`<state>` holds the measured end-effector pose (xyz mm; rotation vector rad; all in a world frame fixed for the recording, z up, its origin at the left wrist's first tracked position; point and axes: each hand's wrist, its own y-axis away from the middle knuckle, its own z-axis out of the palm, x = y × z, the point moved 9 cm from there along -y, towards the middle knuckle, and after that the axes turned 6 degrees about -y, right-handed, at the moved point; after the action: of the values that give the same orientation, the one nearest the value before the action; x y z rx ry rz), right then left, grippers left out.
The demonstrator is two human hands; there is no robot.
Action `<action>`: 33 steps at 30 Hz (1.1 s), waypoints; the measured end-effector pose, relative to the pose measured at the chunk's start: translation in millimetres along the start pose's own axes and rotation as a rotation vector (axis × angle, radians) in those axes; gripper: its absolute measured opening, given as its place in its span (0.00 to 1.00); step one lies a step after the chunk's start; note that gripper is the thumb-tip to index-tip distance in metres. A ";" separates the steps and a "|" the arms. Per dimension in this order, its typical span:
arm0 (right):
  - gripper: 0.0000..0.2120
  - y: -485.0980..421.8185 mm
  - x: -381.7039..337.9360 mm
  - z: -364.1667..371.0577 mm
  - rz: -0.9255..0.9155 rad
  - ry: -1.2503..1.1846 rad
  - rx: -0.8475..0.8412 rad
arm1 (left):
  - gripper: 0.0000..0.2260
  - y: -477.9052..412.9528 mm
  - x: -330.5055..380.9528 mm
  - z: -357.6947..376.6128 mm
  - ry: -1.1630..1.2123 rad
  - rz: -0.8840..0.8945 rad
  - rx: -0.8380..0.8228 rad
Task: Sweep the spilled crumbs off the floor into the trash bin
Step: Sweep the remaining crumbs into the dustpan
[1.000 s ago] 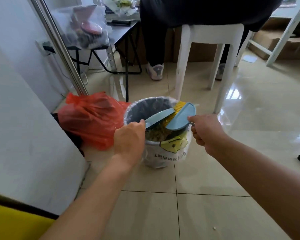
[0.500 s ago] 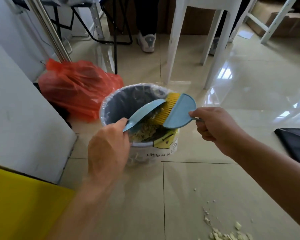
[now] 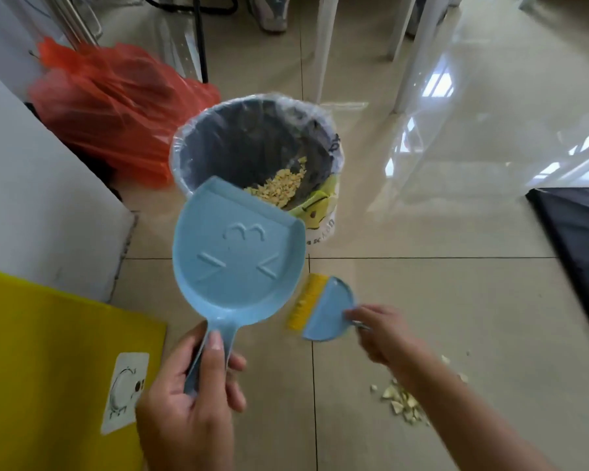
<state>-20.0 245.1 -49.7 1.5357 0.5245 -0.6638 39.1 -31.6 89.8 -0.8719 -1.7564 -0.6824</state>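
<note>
My left hand (image 3: 191,399) grips the handle of a light blue dustpan (image 3: 238,260), held level in front of the trash bin (image 3: 191,144). The pan's tray looks empty. My right hand (image 3: 385,334) holds a small blue brush with yellow bristles (image 3: 323,309) low over the floor, right of the pan. The bin has a clear liner and holds pale yellow crumbs (image 3: 279,185) and a yellow-green wrapper. A pile of spilled crumbs (image 3: 402,402) lies on the tiles just under my right forearm.
An orange plastic bag (image 3: 116,103) lies left of the bin beside a white wall panel (image 3: 38,198). A yellow surface (image 3: 48,362) fills the lower left. White chair legs (image 3: 419,49) stand behind the bin. A black sheet (image 3: 578,239) lies at the right edge.
Both hands have pulled back from the bin. The dustpan came away from the rim and now faces up, and the brush dropped toward the floor near the crumb pile.
</note>
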 end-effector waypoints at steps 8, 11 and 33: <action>0.10 -65.5 7.4 62.5 -0.049 0.204 0.046 | 0.12 53.6 -89.0 0.1 -0.062 -0.202 -0.153; 0.12 -57.8 16.7 -6.3 -0.043 0.253 0.173 | 0.14 67.8 -109.1 7.5 -0.087 -0.178 -0.194; 0.10 -111.6 -42.6 -10.5 0.051 0.038 0.220 | 0.15 89.3 -148.2 9.2 -0.076 -0.412 -0.268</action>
<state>-126.0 266.7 -101.5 1.7657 0.4499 -0.6708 140.0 -8.3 -49.2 -0.7222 -1.9643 -1.1891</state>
